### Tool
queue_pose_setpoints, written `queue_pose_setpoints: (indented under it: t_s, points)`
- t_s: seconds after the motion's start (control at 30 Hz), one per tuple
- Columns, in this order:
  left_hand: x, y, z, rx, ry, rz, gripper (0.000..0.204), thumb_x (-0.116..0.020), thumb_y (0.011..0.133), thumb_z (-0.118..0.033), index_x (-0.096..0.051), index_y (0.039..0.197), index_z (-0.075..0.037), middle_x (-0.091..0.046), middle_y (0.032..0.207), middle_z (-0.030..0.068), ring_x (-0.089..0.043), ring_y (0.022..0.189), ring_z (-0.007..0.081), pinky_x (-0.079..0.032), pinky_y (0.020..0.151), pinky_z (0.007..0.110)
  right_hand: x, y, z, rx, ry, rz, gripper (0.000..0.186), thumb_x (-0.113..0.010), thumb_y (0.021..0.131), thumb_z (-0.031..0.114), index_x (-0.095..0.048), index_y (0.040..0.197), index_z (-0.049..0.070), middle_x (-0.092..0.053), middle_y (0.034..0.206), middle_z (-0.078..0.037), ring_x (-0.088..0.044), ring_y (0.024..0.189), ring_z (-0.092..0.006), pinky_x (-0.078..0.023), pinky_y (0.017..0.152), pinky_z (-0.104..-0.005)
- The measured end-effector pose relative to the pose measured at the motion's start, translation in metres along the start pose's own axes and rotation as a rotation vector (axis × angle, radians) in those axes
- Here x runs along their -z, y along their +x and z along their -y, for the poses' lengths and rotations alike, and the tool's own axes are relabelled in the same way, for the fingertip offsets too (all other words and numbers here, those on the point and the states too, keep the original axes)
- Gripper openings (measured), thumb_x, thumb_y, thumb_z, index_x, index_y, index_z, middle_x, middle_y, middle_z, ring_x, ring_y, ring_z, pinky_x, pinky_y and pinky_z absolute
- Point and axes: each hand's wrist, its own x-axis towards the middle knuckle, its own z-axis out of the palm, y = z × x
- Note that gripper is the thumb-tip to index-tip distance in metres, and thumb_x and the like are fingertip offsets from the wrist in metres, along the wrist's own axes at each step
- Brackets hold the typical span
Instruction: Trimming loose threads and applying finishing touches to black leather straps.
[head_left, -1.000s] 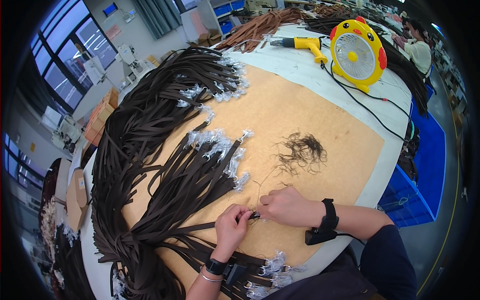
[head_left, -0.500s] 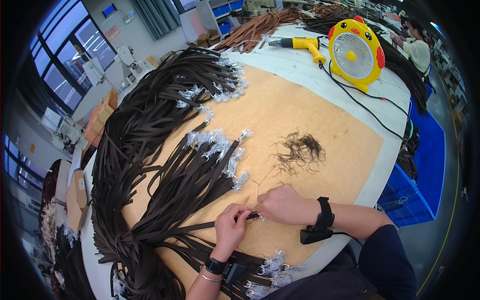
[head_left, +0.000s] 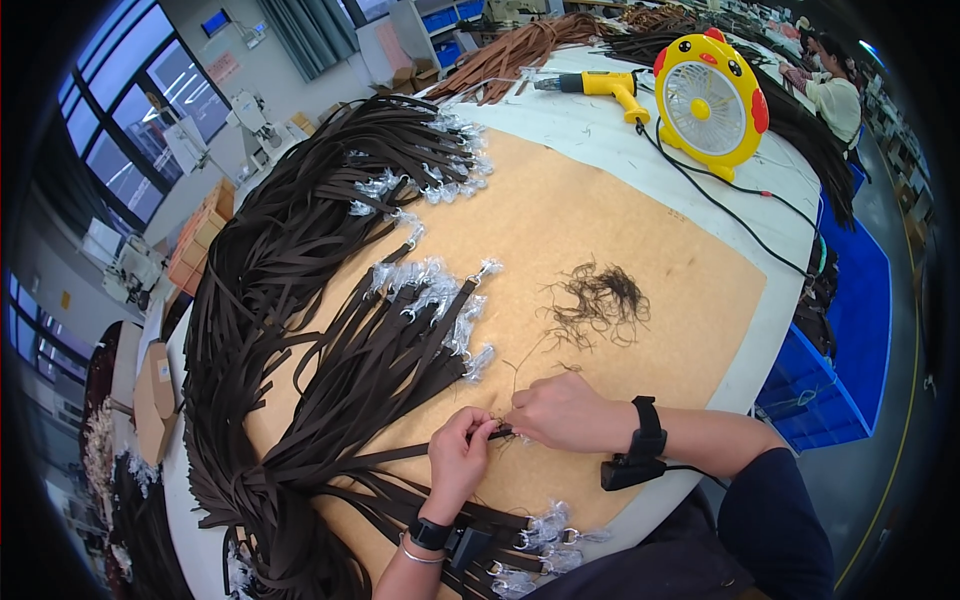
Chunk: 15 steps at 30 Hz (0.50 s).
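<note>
Factory hall with tall windows at ten o'clock; round worktop covered with a tan board.

Item 1: dark brown strap, held at its near end. Long axis runs roughly from eight o'clock to two o'clock, flat on the board, free end pointing toward the hands at the lower centre of the worktop. Its tail joins the bundle at seven o'clock.

Item 2: left hand, grip pressed together, thumb and forefinger pinching the strap end, judged to steady it so that the tip stays put for fine work.

Item 3: right hand, just beside the left at three o'clock of it, fingertips closed on something small at the strap tip; too small to tell what. A loose thread appears to rise from the tip. Black wrist band with a cabled unit hanging from it.

Item 4: heap of brown straps, fanned from seven o'clock up to twelve o'clock, ends in clear wrappers laid toward the board's centre, probably for easy picking.

Item 5: tangle of dark thread clippings, at one o'clock of the hands, apart from them.

Item 6: yellow chick-shaped fan and yellow heat gun, far edge at one o'clock, cable trailing down the right rim.

Item 7: blue bins, beside the worktop at three o'clock.
</note>
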Motion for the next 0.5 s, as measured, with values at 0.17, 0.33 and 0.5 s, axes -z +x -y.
queue_pose_setpoints:
  t_s: [0.17, 0.33, 0.5]
  points:
    - [0.002, 0.005, -0.001, 0.043, 0.048, 0.035, 0.006, -0.068, 0.091, -0.007, -0.065, 0.091, -0.002, -0.068, 0.077, 0.0108, -0.068, 0.069, 0.022, -0.05, 0.064, 0.032, -0.006, 0.0, -0.002, -0.004, -0.024, 0.004, 0.014, -0.069, 0.082, 0.023, -0.072, 0.081, 0.009, -0.065, 0.078, -0.009, -0.07, 0.076, -0.0268, -0.055, 0.063, -0.0401]
    - [0.015, 0.022, -0.012, -0.056, 0.324, 0.011, 0.009, -0.068, 0.088, -0.004, -0.066, 0.097, -0.004, -0.068, 0.085, 0.0095, -0.068, 0.075, 0.0276, -0.051, 0.065, 0.037, 0.006, -0.003, -0.009, -0.208, 0.245, 0.038, 0.026, -0.071, 0.085, 0.035, -0.072, 0.089, 0.009, -0.069, 0.083, -0.009, -0.07, 0.081, -0.0295, -0.053, 0.069, -0.044]
    - [0.032, 0.025, -0.018, -0.183, 0.411, -0.015, 0.034, -0.072, 0.081, -0.003, -0.065, 0.115, -0.008, -0.066, 0.105, 0.0095, -0.065, 0.08, 0.0236, -0.052, 0.069, 0.033, 0.008, -0.01, -0.015, -0.251, 0.22, 0.135, 0.034, -0.074, 0.081, 0.041, -0.07, 0.091, 0.009, -0.07, 0.085, -0.009, -0.069, 0.082, -0.0306, -0.053, 0.07, -0.0437]
